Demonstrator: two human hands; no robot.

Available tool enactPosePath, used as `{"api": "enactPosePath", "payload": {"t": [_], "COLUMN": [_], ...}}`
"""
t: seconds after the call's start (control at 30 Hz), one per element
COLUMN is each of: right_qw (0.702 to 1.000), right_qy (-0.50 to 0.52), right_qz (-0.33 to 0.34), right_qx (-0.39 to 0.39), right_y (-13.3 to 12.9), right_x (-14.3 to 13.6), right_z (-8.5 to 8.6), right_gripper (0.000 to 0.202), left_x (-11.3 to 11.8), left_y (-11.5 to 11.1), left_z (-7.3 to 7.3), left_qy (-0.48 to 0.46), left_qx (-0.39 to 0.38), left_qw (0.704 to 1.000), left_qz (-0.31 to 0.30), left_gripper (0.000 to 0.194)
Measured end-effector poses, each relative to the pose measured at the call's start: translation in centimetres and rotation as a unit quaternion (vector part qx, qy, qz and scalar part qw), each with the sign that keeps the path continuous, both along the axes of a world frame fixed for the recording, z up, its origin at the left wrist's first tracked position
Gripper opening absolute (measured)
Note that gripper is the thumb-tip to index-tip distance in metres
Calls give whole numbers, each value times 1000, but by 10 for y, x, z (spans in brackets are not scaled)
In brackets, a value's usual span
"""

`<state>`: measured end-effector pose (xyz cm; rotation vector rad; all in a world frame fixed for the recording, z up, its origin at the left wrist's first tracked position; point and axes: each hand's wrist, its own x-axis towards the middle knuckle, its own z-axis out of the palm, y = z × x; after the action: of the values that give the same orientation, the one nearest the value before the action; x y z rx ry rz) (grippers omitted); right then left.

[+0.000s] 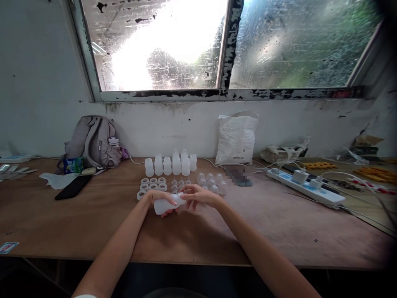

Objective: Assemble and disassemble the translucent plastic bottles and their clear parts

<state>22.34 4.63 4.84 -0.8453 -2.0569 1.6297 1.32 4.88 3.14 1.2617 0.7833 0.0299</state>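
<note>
A translucent white baby bottle point(161, 206) lies tilted on its side just above the table, its base to the left. My left hand point(159, 196) is wrapped round its body. With bent fingers, my right hand point(201, 196) grips the bottle's neck end; the fingers partly hide what sits there. Right behind my hands are several white collar rings point(153, 187) in rows, clear silicone nipples point(180, 182) in the middle, and clear dome caps point(214, 189) on the right. Farther back stand more bottles point(167, 166), upright in a group.
On the brown table point(198, 244), a black phone point(73, 187), a white tissue point(58, 180) and a grey backpack point(94, 142) are at left. A white plastic bag point(237, 138) leans on the wall. To the right lies a power strip point(305, 188) with chargers and cables.
</note>
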Motion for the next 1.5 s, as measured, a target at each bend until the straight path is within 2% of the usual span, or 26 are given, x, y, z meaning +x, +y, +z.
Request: {"api": "enactPosePath", "payload": {"t": [0.17, 0.4, 0.93, 1.1, 1.2, 1.27, 1.4, 1.5], "right_qw": [998, 990, 984, 992, 997, 998, 992, 980], "right_qy": [51, 99, 131, 77, 2, -12, 63, 102], "right_qz": [-23, 5, 9, -43, -39, -26, -22, -60], "right_qx": [32, 101, 124, 91, 60, 59, 110, 160], "right_y": [3, 2, -3, -6, -4, -2, 2, 9], "right_x": [0, 0, 1, 1, 2, 2, 2, 2], "right_z": [2, 8, 14, 14, 10, 8, 9, 8], "right_gripper": [50, 41, 39, 35, 39, 38, 41, 40], "left_x": [-2, -4, -5, -6, -4, -4, -8, -13], "left_y": [4, 6, 5, 3, 2, 2, 8, 15], "left_z": [-7, -12, -10, -9, -7, -6, -10, -15], "left_qy": [-58, -125, -165, -143, -114, -107, -127, -165], "left_qx": [-25, -51, -58, -45, -42, -39, -48, -51], "left_qw": [998, 991, 985, 989, 992, 993, 991, 985], "left_qz": [1, -12, -14, -5, -15, -18, 6, 18], "left_gripper": [36, 38, 44, 43, 41, 40, 44, 47]}}
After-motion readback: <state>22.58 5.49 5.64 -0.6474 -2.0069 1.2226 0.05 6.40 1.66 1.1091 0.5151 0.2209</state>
